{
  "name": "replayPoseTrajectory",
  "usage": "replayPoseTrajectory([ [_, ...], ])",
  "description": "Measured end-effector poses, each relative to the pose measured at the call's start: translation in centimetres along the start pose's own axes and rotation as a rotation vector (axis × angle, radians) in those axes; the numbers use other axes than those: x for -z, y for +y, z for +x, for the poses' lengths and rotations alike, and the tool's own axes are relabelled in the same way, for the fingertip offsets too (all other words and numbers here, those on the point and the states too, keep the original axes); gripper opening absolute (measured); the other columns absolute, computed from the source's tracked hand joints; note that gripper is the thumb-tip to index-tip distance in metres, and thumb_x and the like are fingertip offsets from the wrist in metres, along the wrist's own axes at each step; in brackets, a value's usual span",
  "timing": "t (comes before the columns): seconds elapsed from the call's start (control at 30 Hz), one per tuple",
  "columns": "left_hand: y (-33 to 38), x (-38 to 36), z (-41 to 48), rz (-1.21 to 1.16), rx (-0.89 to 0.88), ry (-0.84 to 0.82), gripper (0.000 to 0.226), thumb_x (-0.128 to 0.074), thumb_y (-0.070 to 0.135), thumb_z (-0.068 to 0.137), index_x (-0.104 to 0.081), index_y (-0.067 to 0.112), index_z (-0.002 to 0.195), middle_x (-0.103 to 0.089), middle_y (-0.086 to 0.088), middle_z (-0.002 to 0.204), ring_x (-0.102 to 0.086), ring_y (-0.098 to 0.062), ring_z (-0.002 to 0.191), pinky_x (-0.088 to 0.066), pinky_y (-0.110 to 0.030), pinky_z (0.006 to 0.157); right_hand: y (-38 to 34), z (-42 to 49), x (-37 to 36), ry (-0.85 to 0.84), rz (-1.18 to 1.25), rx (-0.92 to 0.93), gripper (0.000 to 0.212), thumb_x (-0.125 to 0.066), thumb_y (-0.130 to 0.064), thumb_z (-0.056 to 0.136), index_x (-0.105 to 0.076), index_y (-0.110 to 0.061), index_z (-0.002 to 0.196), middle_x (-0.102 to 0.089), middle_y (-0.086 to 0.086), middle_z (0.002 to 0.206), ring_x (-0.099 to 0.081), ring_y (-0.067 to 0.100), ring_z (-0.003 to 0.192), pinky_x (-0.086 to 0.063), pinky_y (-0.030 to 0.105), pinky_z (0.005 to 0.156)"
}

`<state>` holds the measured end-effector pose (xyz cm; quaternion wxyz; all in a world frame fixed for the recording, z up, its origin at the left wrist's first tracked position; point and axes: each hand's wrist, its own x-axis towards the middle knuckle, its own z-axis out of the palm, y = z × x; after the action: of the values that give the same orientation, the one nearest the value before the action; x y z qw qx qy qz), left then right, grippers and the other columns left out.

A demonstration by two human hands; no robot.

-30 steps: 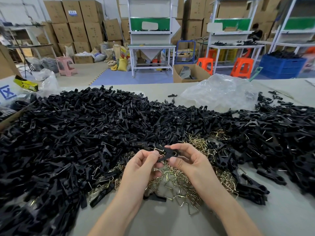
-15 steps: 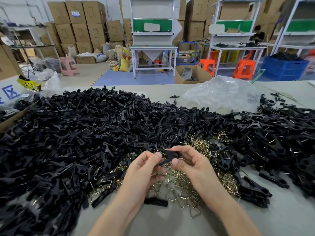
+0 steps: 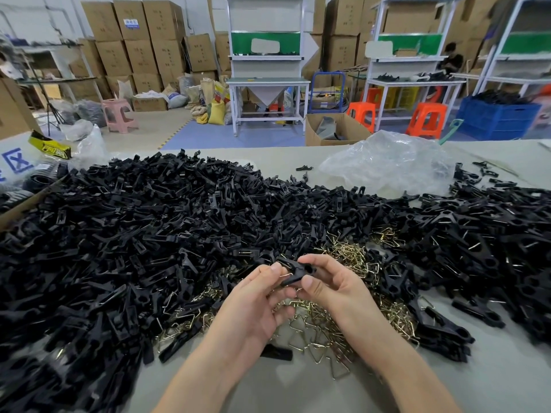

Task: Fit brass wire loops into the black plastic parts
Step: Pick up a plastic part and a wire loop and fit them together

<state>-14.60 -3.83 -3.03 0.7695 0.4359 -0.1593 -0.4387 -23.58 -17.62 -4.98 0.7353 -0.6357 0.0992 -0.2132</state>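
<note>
While one black plastic part [image 3: 296, 271] sits pinched between the thumb and fingers of the right hand [image 3: 331, 284], just below the centre of the frame, the left hand [image 3: 256, 299] closes its fingertips on a thin brass wire loop [image 3: 285, 274] at the part's left end. The loop appears only partly seated, so this piece looks mid-fit and not finished.

Directly under the hands lies a tangle of loose loops [image 3: 313, 320], bent from bright, springy-looking wire into angular, roughly triangular shapes with open ends. They interlock readily and look likely to snag when one is lifted out.

Spreading across the left and centre of the frame, a heap of black parts [image 3: 134, 234] is matt, hard and flat-sided, each piece long and narrow with a slot or round hole. Most show no wire. On the right of the frame a second spread of parts [image 3: 492, 234] shows glints of metal here and there, which suggests some are already fitted. How many cannot be told, but judging by the size of the left heap, most of the work remains.

A crumpled clear plastic bag [image 3: 387, 162] rests at the upper right on the pale grey table [image 3: 507, 368]. Beyond it, in the upper frame, stand white workbenches [image 3: 268, 81], orange stools [image 3: 426, 120], a blue crate [image 3: 498, 117] and stacked cardboard boxes [image 3: 134, 40].
</note>
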Motion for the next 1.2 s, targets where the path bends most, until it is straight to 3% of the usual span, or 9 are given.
replayPoseTrajectory([
  [0.13, -0.2, 0.1, 0.1, 0.027, -0.007, -0.024, 0.021, -0.070, 0.033, 0.082, -0.076, 0.018, 0.096, -0.070, -0.006, 0.102, -0.064, -0.013, 0.080, -0.054, -0.027, 0.069, -0.2, -0.1, 0.0, -0.006, -0.011, -0.015, 0.023, -0.068, -0.022, 0.087, -0.072, -0.033, 0.107, -0.076, 0.007, 0.112, -0.072, 0.027, 0.105, -0.057, 0.032, 0.092],
  [0.37, 0.0, 0.6, 0.4, 0.073, 0.033, -0.004, 0.024, -0.072, 0.041, 0.077, -0.078, 0.018, 0.084, -0.072, -0.010, 0.097, -0.067, -0.016, 0.077, -0.056, -0.031, 0.067, -0.3, -0.2, 0.1, -0.017, -0.118, 0.010, 0.025, -0.066, -0.007, 0.095, -0.067, -0.022, 0.114, -0.077, 0.004, 0.107, -0.072, 0.018, 0.102, -0.056, 0.028, 0.092],
  [0.53, 0.1, 0.5, 0.4, 0.069, 0.053, -0.050, 0.043, -0.068, 0.034, 0.085, -0.067, -0.001, 0.109, -0.070, -0.014, 0.093, -0.066, -0.021, 0.072, -0.058, -0.031, 0.060, -0.4, -0.3, 0.0, -0.019, -0.210, 0.041, 0.026, -0.071, -0.008, 0.092, -0.072, -0.025, 0.112, -0.077, 0.001, 0.105, -0.072, 0.014, 0.098, -0.054, 0.024, 0.087],
  [0.7, -0.4, 0.5, 0.0, 0.191, 0.053, -0.102, 0.036, -0.071, 0.026, 0.088, -0.057, 0.002, 0.111, -0.054, -0.003, 0.068, -0.052, -0.014, 0.058, -0.053, -0.032, 0.054, -0.2, -0.5, -0.6, -0.153, -0.216, 0.030, 0.026, -0.073, -0.016, 0.086, -0.077, -0.030, 0.109, -0.061, -0.008, 0.123, -0.070, 0.014, 0.080, -0.059, 0.030, 0.073],
  [0.8, -0.7, 0.5, -0.1, 0.202, 0.061, -0.192, 0.034, -0.067, 0.040, 0.090, -0.071, 0.012, 0.110, -0.048, -0.001, 0.068, -0.048, -0.013, 0.058, -0.051, -0.032, 0.056, 0.0, -0.7, -0.7, -0.207, -0.135, -0.017, 0.029, -0.071, -0.017, 0.087, -0.075, -0.019, 0.116, -0.047, -0.019, 0.145, -0.069, 0.021, 0.071, -0.058, 0.029, 0.059],
  [0.9, -0.9, 0.6, -0.2, 0.305, 0.069, -0.255, 0.050, -0.064, 0.064, 0.085, -0.074, 0.018, 0.101, -0.046, 0.000, 0.067, -0.049, -0.013, 0.059, -0.052, -0.033, 0.057, 0.0, -0.8, -0.5, -0.215, -0.236, -0.017, 0.030, -0.069, -0.020, 0.091, -0.073, -0.019, 0.121, -0.043, -0.022, 0.151, -0.071, 0.020, 0.077, -0.058, 0.031, 0.064],
  [1.0, -1.1, 1.2, 0.1, 0.404, 0.040, -0.219, 0.065, -0.058, 0.078, 0.082, -0.073, 0.016, 0.095, -0.037, -0.001, 0.065, -0.046, -0.014, 0.056, -0.051, -0.032, 0.057, -0.1, -1.0, -1.0, -0.239, -0.172, -0.033, 0.032, -0.066, -0.014, 0.093, -0.071, -0.021, 0.123, -0.057, -0.013, 0.137, -0.072, 0.029, 0.087, -0.060, 0.036, 0.073],
  [1.1, -1.2, 1.5, 0.2, 0.522, -0.001, -0.103, 0.073, -0.051, 0.090, 0.074, -0.063, 0.018, 0.075, -0.038, 0.002, 0.054, -0.043, -0.017, 0.051, -0.044, -0.030, 0.055, -0.8, -1.3, -1.4, -0.291, -0.087, -0.085, 0.038, -0.062, -0.006, 0.096, -0.063, -0.020, 0.132, -0.068, 0.015, 0.102, -0.072, 0.028, 0.076, -0.060, 0.036, 0.072],
  [1.2, -1.2, 1.6, 0.4, 0.539, -0.030, -0.008, 0.074, -0.052, 0.094, 0.068, -0.050, 0.020, 0.063, -0.032, 0.006, 0.047, -0.035, -0.016, 0.045, -0.037, -0.025, 0.048, -1.6, -1.6, -1.6, -0.320, -0.106, -0.135, 0.047, -0.064, -0.006, 0.098, -0.055, -0.022, 0.141, -0.069, 0.015, 0.112, -0.074, 0.027, 0.087, -0.059, 0.032, 0.086],
])
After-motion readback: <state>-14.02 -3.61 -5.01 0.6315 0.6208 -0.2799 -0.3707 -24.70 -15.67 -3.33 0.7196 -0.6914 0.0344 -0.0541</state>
